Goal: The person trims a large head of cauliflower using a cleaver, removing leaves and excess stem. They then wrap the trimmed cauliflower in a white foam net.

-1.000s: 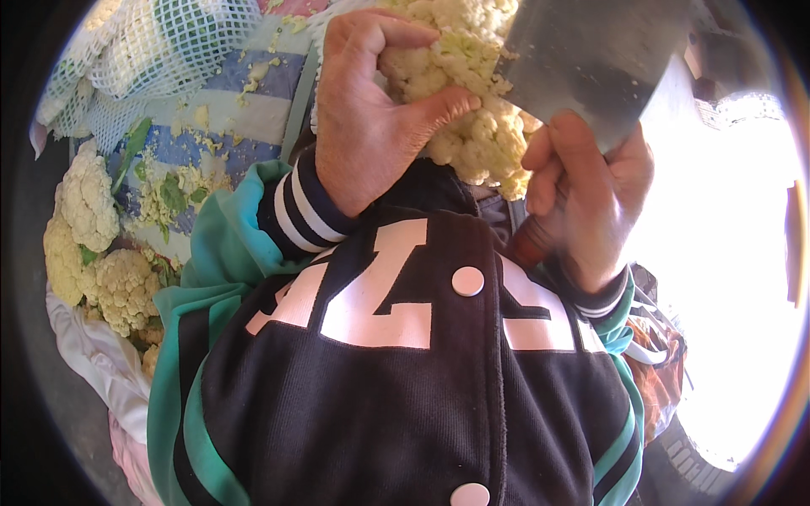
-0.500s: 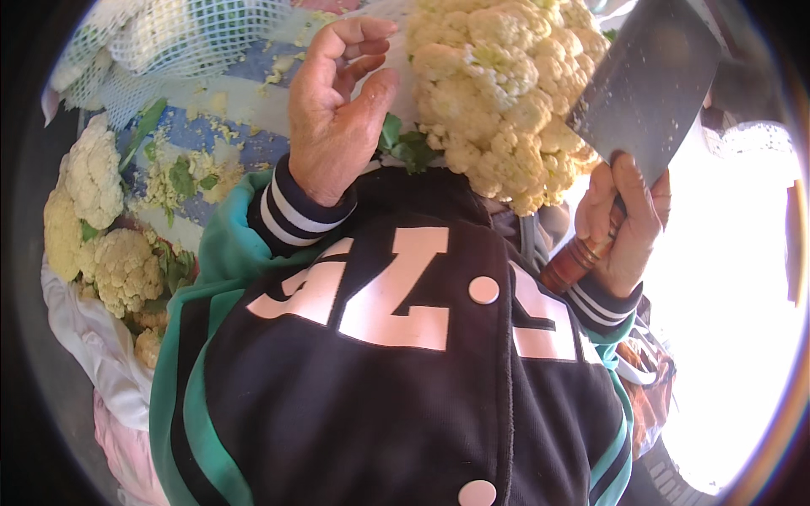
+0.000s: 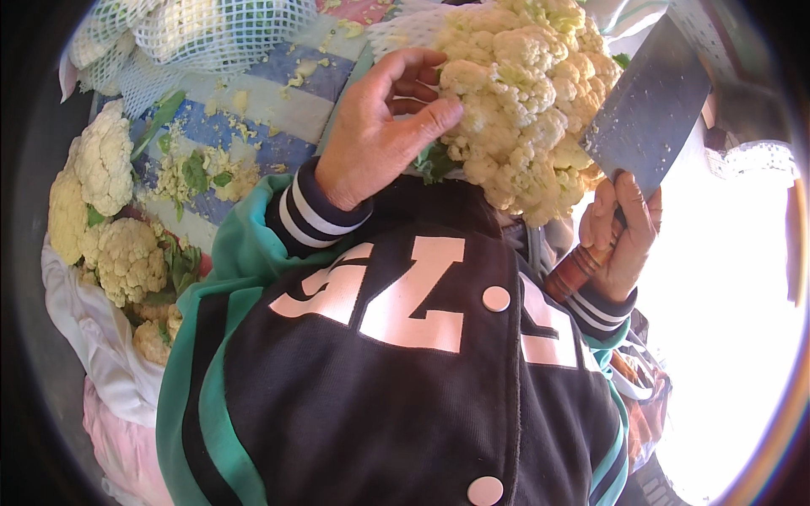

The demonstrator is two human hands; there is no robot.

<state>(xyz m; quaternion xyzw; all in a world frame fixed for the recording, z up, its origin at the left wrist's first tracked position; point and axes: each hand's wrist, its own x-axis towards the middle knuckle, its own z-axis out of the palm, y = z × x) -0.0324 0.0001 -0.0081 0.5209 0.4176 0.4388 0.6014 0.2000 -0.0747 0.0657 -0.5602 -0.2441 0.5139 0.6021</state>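
Change since the earlier frame: the cauliflower head (image 3: 523,101) sits slightly lower and more central in view, and the cleaver (image 3: 648,114) has tipped a little further from it; the left hand (image 3: 375,139) has shifted from open fingers to a thumb pressed on the florets.

Nearest: dark jacket (image 3: 396,396) with teal sleeves and white snaps, filling the lower view.

Right hand (image 3: 620,232): fingers wrapped tight round the cleaver's wooden handle (image 3: 575,271), blade raised, its flat face toward the camera and just beside the cauliflower's right side.

Left hand: thumb and fingertips pressed against the left side of the cauliflower head, steadying it; the palm is not closed round it.

Cauliflower head: held up between the two hands, above the jacket front. Florets face the camera; green leaf bits show at its lower left, so the stem end probably points down and away (hidden, so not certain). Long axis runs roughly top to bottom of the view.

Risk, as judged: the hold is light, so the head could roll or drop; the blade is close to the left thumb side if it swings across.

Further out, left: loose cauliflower pieces (image 3: 105,219) on white cloth (image 3: 89,333), scraps on a blue striped sheet (image 3: 253,101), white mesh netting (image 3: 211,29).
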